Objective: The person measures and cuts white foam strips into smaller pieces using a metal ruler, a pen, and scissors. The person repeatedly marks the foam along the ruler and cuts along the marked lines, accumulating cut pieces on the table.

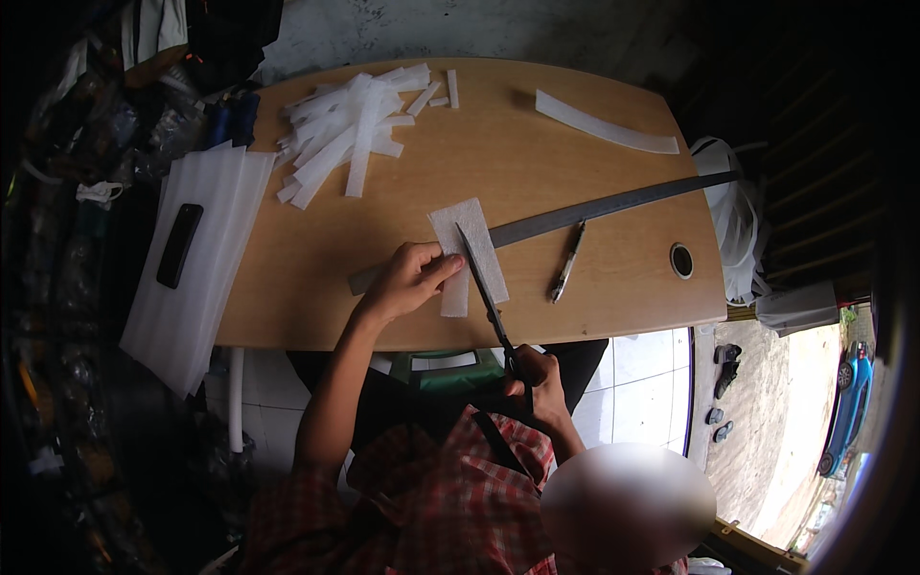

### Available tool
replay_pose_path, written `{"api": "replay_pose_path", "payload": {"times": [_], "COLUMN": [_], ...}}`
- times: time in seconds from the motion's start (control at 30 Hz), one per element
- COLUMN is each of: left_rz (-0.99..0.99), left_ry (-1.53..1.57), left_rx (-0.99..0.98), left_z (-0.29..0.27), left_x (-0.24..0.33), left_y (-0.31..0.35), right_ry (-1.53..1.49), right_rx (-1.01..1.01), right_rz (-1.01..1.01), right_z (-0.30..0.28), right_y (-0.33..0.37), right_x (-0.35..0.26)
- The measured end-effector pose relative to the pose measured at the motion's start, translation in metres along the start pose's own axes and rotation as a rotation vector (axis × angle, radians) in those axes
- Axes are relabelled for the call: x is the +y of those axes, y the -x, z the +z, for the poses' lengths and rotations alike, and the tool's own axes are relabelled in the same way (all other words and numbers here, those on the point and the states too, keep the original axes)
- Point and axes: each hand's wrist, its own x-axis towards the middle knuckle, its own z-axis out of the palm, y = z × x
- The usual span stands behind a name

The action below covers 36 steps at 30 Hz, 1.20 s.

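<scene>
My right hand grips a pair of black scissors by the handles, near the table's front edge. Their long blades lie along a white foam piece, with the tip in its upper part. Below the tip, the foam is parted into a left and a right strip. My left hand pinches the left strip between thumb and fingers. Under the foam and my left hand runs a long dark metal ruler, slanting up to the right. A pen rests just below the ruler.
A heap of cut foam strips covers the table's far left. One curved strip lies far right. Stacked foam sheets with a black phone overhang the left edge. The wooden table has a round cable hole.
</scene>
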Motion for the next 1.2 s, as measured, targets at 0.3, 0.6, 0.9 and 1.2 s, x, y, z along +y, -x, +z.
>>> {"api": "replay_pose_path", "payload": {"times": [0.3, 0.6, 0.9, 1.2], "left_rz": [-0.004, -0.017, -0.024, 0.014], "left_ry": [0.025, 0.024, -0.031, -0.069], "left_rx": [-0.033, -0.089, -0.125, -0.066], "left_z": [0.003, 0.007, 0.005, 0.000], "left_x": [0.001, -0.002, -0.008, -0.012], "left_y": [0.001, 0.000, 0.002, 0.009], "right_ry": [-0.091, -0.118, -0.193, -0.193], "right_rx": [0.006, 0.043, 0.032, 0.057], "right_rz": [0.062, 0.060, 0.067, 0.058], "right_z": [0.004, 0.010, 0.011, 0.005], "right_y": [-0.001, -0.002, -0.009, -0.012], "right_x": [0.003, 0.004, -0.001, -0.010]}}
